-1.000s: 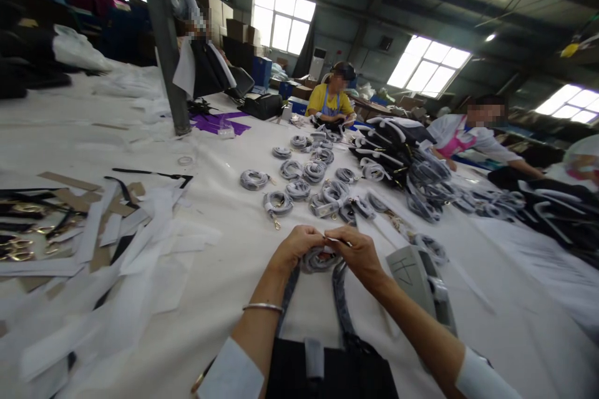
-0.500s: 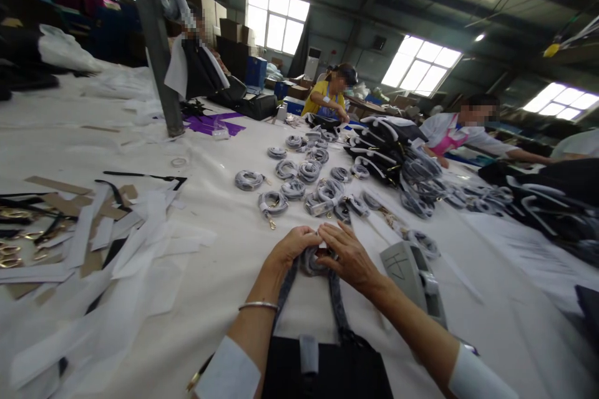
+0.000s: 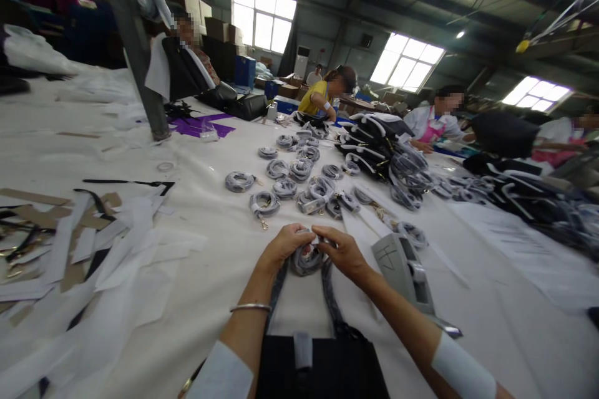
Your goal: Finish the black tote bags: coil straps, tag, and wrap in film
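Note:
A coiled strap (image 3: 306, 264) in grey wrapping stands between my two hands, over the handles of a black bag (image 3: 322, 371). My left hand (image 3: 287, 245) is closed on the coil's upper left side, thumb and fingers pinched near its top. My right hand (image 3: 344, 254) grips the coil's upper right side with bent fingers; a small white piece shows between the hands. The bag lies close to me, its wrapped handles reaching up beside the coil. To the right of my right hand sits a grey tape dispenser (image 3: 402, 268).
Several wrapped strap coils (image 3: 299, 168) lie ahead on the white table (image 3: 201, 318). Stacked black bags (image 3: 369, 143) stand beyond to the right. Paper and card strips (image 3: 112, 237) cover the left side, near a metal post (image 3: 135, 43). Co-workers (image 3: 322, 96) work across the table.
My right hand's fingers, stretched over the coil before, are now bent at its edge. More of the coil shows. The whole view has turned slightly right.

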Action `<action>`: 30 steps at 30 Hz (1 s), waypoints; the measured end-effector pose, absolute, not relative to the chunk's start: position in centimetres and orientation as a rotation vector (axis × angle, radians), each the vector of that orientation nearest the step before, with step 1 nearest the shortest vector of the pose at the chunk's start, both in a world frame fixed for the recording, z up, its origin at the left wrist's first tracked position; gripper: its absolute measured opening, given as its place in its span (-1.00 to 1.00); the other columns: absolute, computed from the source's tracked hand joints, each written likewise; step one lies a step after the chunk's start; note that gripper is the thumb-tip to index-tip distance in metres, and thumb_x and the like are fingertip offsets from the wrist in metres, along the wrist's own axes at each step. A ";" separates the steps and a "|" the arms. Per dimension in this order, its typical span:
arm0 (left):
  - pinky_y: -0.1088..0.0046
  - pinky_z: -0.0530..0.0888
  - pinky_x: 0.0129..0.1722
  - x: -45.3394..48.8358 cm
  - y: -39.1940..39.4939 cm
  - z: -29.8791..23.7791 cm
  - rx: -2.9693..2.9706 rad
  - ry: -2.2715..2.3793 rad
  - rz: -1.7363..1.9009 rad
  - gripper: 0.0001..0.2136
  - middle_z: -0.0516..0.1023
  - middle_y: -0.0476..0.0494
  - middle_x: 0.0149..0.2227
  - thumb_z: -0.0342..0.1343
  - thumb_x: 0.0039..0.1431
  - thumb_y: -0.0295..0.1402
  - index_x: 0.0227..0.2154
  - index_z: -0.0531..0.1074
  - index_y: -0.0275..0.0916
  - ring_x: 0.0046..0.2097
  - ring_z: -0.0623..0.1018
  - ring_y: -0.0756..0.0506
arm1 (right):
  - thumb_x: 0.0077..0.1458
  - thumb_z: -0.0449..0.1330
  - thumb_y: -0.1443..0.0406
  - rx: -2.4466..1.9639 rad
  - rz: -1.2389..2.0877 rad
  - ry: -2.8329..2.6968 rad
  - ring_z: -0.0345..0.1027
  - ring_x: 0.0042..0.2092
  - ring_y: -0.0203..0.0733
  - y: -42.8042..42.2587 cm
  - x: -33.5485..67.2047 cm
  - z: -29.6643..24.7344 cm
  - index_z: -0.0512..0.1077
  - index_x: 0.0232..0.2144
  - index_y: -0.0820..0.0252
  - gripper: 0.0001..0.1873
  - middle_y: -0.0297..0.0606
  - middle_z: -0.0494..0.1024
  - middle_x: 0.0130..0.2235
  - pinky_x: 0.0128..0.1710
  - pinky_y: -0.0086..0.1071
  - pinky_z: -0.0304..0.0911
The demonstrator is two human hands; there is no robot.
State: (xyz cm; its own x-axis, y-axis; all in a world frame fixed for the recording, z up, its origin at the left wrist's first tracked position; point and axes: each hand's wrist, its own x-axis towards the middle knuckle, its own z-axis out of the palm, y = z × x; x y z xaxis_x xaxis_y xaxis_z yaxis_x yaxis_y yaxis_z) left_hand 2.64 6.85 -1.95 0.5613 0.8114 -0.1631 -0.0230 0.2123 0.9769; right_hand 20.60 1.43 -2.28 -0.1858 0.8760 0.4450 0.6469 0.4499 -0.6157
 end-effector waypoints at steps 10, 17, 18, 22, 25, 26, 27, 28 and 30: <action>0.53 0.26 -0.50 0.3 8.2 -2.6 1.379 1.015 0.710 -0.88 0.48 0.01 -0.62 0.21 -0.20 -0.36 -0.55 0.47 -0.31 -0.52 0.40 -0.01 | 0.05 0.11 0.44 -1.291 0.288 -1.841 0.50 -0.11 -0.11 2.9 17.4 -4.1 0.51 -0.16 0.08 -0.68 -0.24 0.62 -0.16 -0.04 -0.19 0.41; 0.54 0.33 -0.53 -0.2 9.0 -3.9 1.221 1.050 0.788 -0.85 0.50 -0.02 -0.61 0.23 -0.20 -0.42 -0.46 0.50 -0.33 -0.54 0.45 -0.02 | 0.10 0.13 0.40 -1.223 0.248 -1.899 0.48 -0.04 -0.07 3.3 16.1 -4.6 0.52 -0.15 0.07 -0.71 -0.19 0.60 -0.09 0.02 -0.14 0.39; 0.54 0.35 -0.53 -0.1 9.1 -4.1 1.181 1.052 0.808 -0.83 0.51 -0.02 -0.59 0.24 -0.19 -0.43 -0.44 0.50 -0.33 -0.53 0.47 -0.02 | 0.11 0.15 0.38 -1.210 0.249 -1.915 0.48 -0.03 -0.07 3.2 16.1 -4.5 0.52 -0.12 0.07 -0.72 -0.18 0.59 -0.07 0.03 -0.14 0.39; 0.55 0.41 -0.49 0.0 9.0 -4.1 1.023 1.027 0.861 -0.82 0.54 -0.04 -0.54 0.27 -0.18 -0.45 -0.43 0.47 -0.34 -0.52 0.48 0.01 | 0.16 0.16 0.29 -1.160 0.234 -1.979 0.39 0.09 -0.07 3.0 15.8 -4.2 0.48 -0.03 0.11 -0.69 -0.11 0.51 0.05 0.13 -0.13 0.31; 0.49 0.48 -0.46 -0.1 8.7 -3.4 0.934 0.979 0.857 -0.79 0.55 -0.06 -0.53 0.29 -0.17 -0.44 -0.41 0.44 -0.35 -0.51 0.51 0.00 | 0.22 0.09 0.30 -1.178 0.265 -1.947 0.38 0.10 -0.10 2.8 15.6 -3.7 0.50 -0.04 0.10 -0.71 -0.14 0.52 0.04 0.16 -0.12 0.27; 0.48 0.49 -0.47 -0.1 8.7 -3.2 0.915 0.968 0.852 -0.78 0.55 -0.07 -0.53 0.29 -0.18 -0.45 -0.40 0.44 -0.35 -0.52 0.52 -0.01 | 0.22 0.09 0.30 -1.195 0.278 -1.908 0.39 0.09 -0.10 2.5 15.6 -3.3 0.51 -0.06 0.09 -0.72 -0.15 0.54 0.03 0.17 -0.11 0.26; 0.48 0.49 -0.48 -0.1 8.7 -3.0 0.901 0.960 0.848 -0.77 0.55 -0.08 -0.54 0.30 -0.18 -0.46 -0.40 0.44 -0.36 -0.53 0.52 -0.02 | 0.22 0.10 0.29 -1.218 0.285 -1.857 0.39 0.09 -0.09 2.1 15.8 -2.7 0.52 -0.08 0.09 -0.73 -0.15 0.55 0.01 0.17 -0.09 0.25; 0.49 0.49 -0.50 -0.2 8.6 -2.9 0.890 0.954 0.845 -0.76 0.55 -0.09 -0.55 0.30 -0.19 -0.47 -0.39 0.44 -0.37 -0.55 0.52 -0.02 | 0.21 0.11 0.28 -1.245 0.283 -1.798 0.39 0.09 -0.07 1.5 16.1 -1.9 0.52 -0.08 0.09 -0.74 -0.16 0.55 0.00 0.17 -0.08 0.24; 0.50 0.48 -0.54 -0.2 8.7 -2.7 0.874 0.944 0.842 -0.75 0.56 -0.11 -0.56 0.31 -0.22 -0.49 -0.39 0.44 -0.38 -0.57 0.52 -0.02 | 0.19 0.14 0.25 -1.324 0.258 -1.691 0.39 0.08 -0.05 -0.3 17.5 0.0 0.52 -0.10 0.07 -0.75 -0.18 0.56 0.00 0.16 -0.07 0.24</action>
State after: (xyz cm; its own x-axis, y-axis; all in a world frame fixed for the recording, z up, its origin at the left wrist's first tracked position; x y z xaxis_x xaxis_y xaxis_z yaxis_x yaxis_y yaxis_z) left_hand -0.21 8.66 -2.68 0.3456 0.8848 -0.3126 -0.2096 0.3975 0.8934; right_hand 17.55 -0.33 -0.04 0.0254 0.8446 0.5348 0.6463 0.3942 -0.6533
